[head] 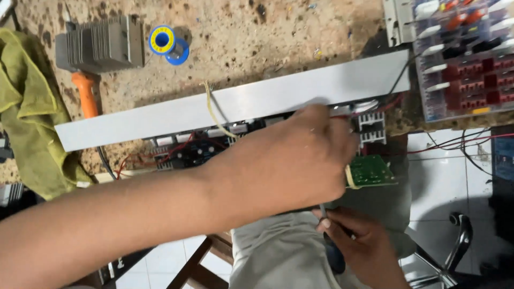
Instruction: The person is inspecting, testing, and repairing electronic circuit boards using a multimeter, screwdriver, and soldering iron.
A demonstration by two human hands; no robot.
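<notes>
The left hand [300,160] is closing its fingers on the small green circuit board [369,171], just beside the grey metal panel [235,104]. The right hand [358,241] is gripping a dark-handled tool [333,251] below it. The board is probably light, stiff and fragile, so its edges seem the best place to hold.

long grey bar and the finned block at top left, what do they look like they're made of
The long grey bar looks like metal, probably aluminium: flat, matte, evenly pale with straight edges. The finned block looks like bare cast or extruded metal too, dull silver-grey with thin parallel fins. The left hand reaches just below the bar.
</notes>
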